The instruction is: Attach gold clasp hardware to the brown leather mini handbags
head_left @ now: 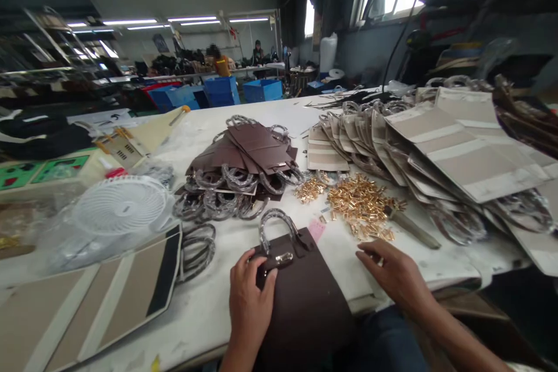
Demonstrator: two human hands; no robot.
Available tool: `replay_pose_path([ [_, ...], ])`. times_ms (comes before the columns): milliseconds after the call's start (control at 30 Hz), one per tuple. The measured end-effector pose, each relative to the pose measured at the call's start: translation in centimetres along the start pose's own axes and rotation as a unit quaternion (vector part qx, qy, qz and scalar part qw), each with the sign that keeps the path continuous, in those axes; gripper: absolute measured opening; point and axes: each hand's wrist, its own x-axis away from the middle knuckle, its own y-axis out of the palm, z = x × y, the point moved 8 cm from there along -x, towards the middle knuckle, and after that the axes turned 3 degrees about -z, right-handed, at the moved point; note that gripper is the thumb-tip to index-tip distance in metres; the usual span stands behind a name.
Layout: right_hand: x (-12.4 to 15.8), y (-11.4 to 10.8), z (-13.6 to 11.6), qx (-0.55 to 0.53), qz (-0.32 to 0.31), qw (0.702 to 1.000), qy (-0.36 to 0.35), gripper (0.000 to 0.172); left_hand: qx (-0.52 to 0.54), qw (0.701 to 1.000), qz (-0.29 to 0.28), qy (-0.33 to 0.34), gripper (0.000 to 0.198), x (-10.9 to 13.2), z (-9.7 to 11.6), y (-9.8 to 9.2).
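Note:
A dark brown handbag panel (305, 296) lies at the table's front edge, with a plastic-wrapped handle (279, 218) at its top. My left hand (253, 288) grips its upper left part, thumb and fingers closing at the strap beside a shiny metal clasp (284, 257). To the right of the panel, my right hand (392, 270) hovers with fingers curved and apart. A small gold-coloured spot shows at its fingers; whether it is a ring or a fitting I cannot tell. Just beyond that hand lies a heap of small gold metal fittings (357, 200).
Brown panels with wrapped handles (257, 148) are piled behind. Beige-backed panels (453, 133) are stacked at right, another panel (117, 296) at left. A white fan (124, 206), a flat tool (414, 228) and a pink slip (317, 229) lie about. Blue bins (264, 90) and people stand farther back.

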Motion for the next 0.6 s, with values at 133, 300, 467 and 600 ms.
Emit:
replay_pose_path([
  [133,0.1,-2.9,3.6,0.104,0.022,0.992,0.073,0.037,0.035,0.999,0.032,0.005,0.016,0.0,0.3,-0.2],
  [300,0.3,-2.0,5.3,0.163,-0.041,0.982,0.083,0.037,0.097,0.993,0.049,-0.042,0.026,0.0,0.7,-1.2],
  [467,0.5,-1.6,6.3,0.126,-0.056,0.989,0.051,0.041,0.314,0.913,0.048,-0.256,0.040,0.8,-1.9,-0.2],
  [600,1.0,-2.7,5.8,0.059,-0.020,0.997,0.046,0.044,0.503,0.760,0.060,-0.406,0.053,2.2,-2.8,1.0],
])
